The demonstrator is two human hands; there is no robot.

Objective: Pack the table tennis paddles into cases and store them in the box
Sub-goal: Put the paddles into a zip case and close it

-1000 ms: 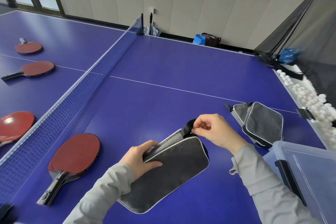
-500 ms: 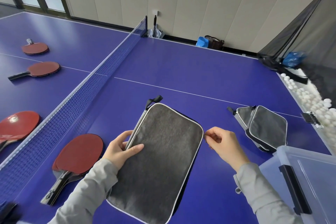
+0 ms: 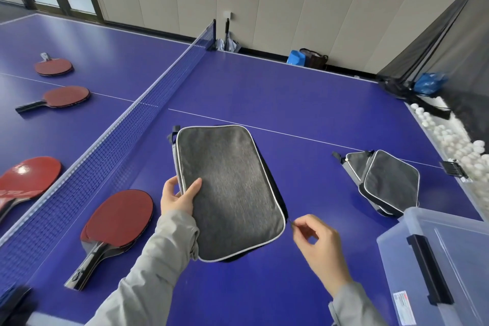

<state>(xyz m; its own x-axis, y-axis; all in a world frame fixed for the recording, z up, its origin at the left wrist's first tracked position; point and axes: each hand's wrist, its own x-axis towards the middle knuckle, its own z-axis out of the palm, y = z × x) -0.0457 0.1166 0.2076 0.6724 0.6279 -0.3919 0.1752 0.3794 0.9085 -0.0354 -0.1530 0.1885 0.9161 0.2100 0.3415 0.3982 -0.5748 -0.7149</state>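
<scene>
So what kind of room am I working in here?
Most likely an indoor table tennis training room: a blue table with its net, a tray of white balls under a dark catch net.

Both arms wear loose light-grey sleeves — bare hands, no gloves.

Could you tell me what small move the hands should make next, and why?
Probably keep drawing the zipper pull along the grey case: the right hand pinches it at the near corner, the left hand steadies the case's edge, and the nearest paddle waits unpacked.
</scene>
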